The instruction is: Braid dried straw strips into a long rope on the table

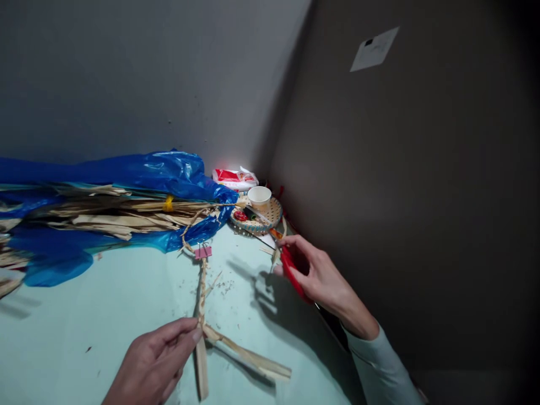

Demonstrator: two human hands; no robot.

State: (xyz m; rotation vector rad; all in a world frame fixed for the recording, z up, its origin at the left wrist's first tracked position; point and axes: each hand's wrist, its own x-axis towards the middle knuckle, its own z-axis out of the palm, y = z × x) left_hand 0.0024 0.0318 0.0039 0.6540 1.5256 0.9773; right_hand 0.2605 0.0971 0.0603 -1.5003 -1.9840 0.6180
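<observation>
Between the thumb and forefinger of my left hand (162, 357) is the lower end of a twisted straw braid (203, 292). Two flat, loose strips, one a dried leaf strip (248, 355), spread out below the pinch. A pink binder clip (203, 252) grips the braid's upper part. Over at the right, my right hand (323, 275) is closed around the red handles of a pair of scissors (295, 275). The scissors are raised above the table, with their blades pointing away toward the woven tray; the exact blade opening is hard to make out.
A blue plastic bag (169, 169) with a bundle of dried strips (109, 222) lies at the left. At the back stand a round woven tray (276, 211), a white paper cup (259, 197) and a red-and-white packet (234, 179). A dark wall (400, 197) rises close on the right.
</observation>
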